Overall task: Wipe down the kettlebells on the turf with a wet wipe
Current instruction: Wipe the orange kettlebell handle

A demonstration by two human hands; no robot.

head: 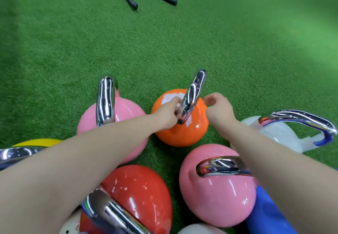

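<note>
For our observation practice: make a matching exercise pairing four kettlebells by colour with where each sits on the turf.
Things:
1. orange kettlebell
2. red kettlebell
3. white kettlebell
4. yellow kettlebell

Places:
A. far left edge
B. centre, both hands at its handle
C. right
D. bottom, nearest the camera

Pairs: 1-B, 2-D, 3-C, 4-A

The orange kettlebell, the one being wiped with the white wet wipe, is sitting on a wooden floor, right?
Not quite. The head view shows the orange kettlebell with the white wet wipe sitting on green turf, not a wooden floor.
</note>
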